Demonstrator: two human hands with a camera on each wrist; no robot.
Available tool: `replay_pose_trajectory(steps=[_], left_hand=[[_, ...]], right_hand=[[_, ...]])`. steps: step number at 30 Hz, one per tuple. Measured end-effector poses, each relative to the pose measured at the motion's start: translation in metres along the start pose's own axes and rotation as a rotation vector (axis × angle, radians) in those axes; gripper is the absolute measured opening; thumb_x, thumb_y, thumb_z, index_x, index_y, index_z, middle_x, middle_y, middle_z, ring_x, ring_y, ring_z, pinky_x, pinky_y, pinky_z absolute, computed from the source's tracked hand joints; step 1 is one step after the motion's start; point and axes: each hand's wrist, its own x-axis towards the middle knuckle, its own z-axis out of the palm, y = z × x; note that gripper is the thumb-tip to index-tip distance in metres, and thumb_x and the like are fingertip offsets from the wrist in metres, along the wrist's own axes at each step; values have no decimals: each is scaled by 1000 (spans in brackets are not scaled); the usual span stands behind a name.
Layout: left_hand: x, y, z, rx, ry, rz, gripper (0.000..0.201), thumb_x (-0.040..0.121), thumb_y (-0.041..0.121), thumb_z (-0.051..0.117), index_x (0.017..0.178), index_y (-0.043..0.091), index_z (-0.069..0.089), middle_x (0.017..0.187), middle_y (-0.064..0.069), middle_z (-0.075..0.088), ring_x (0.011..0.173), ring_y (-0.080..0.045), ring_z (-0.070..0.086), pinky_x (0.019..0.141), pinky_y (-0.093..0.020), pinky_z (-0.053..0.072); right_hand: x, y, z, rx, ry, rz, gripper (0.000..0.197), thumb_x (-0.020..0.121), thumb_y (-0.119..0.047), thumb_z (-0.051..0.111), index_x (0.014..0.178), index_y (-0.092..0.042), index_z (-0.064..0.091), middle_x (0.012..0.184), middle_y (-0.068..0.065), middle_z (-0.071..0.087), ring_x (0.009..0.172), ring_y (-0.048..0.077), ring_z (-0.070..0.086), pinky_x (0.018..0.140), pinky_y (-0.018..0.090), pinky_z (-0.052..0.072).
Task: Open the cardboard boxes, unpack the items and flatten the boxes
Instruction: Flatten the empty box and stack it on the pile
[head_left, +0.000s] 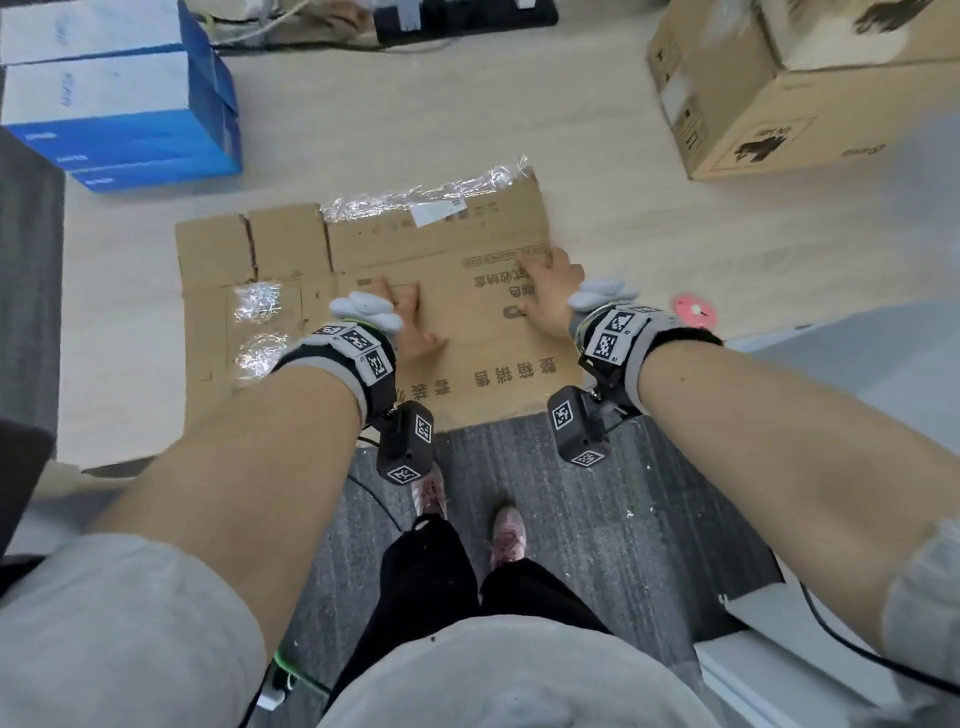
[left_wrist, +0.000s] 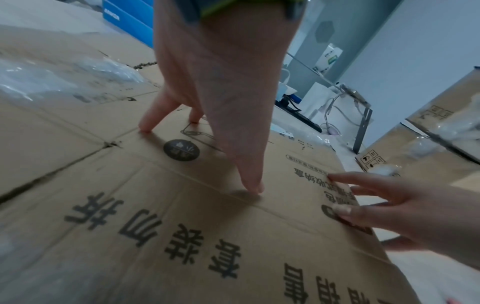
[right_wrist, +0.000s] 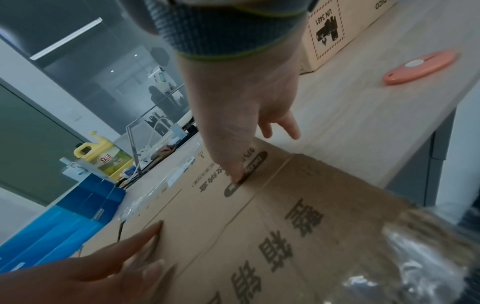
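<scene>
A flattened brown cardboard box (head_left: 467, 322) with black printed characters lies on the light wooden table, its near edge hanging over the table's front. Strips of clear tape (head_left: 415, 195) cling to its far edge and left flaps. My left hand (head_left: 408, 317) presses down on the middle of the cardboard (left_wrist: 182, 226) with straight, spread fingers (left_wrist: 249, 181). At the cardboard's right edge my right hand (head_left: 550, 291) lies flat, fingers straight, thumb (right_wrist: 235, 174) on the print. Neither hand holds anything.
A closed brown carton (head_left: 795, 88) stands at the back right. Blue and white boxes (head_left: 119, 93) are stacked at the back left. A round orange-pink disc (head_left: 693, 310) lies on the table just right of my right wrist. A yellow detergent jug (right_wrist: 103, 156) stands further back.
</scene>
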Motion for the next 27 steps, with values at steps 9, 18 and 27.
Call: replay_pose_trajectory(steps=[9,18,27], left_hand=[[-17,-15,-9,209,-5,6,112,63,85,53,149,37,1,157,-7,-2,142,-41,11,111,-58,21],[-65,-53,29,306,26,199,132,50,76,71,150,25,1,156,-14,2,144,-38,1,113,-59,20],[-93,-64,57,300,47,25,128,67,48,81,151,29,-14,159,-7,-18,146,-35,-7,110,-67,15]], right_hand=[[-6,-16,3,-2,40,101,102,82,-46,69,151,-12,2,139,20,31,123,36,41,102,43,36],[-60,-27,21,-524,-121,-575,100,70,-74,61,147,-19,26,158,11,9,143,35,16,113,53,20],[-84,-18,47,-640,-187,-502,76,88,-3,49,152,-17,10,159,15,3,146,35,7,113,62,18]])
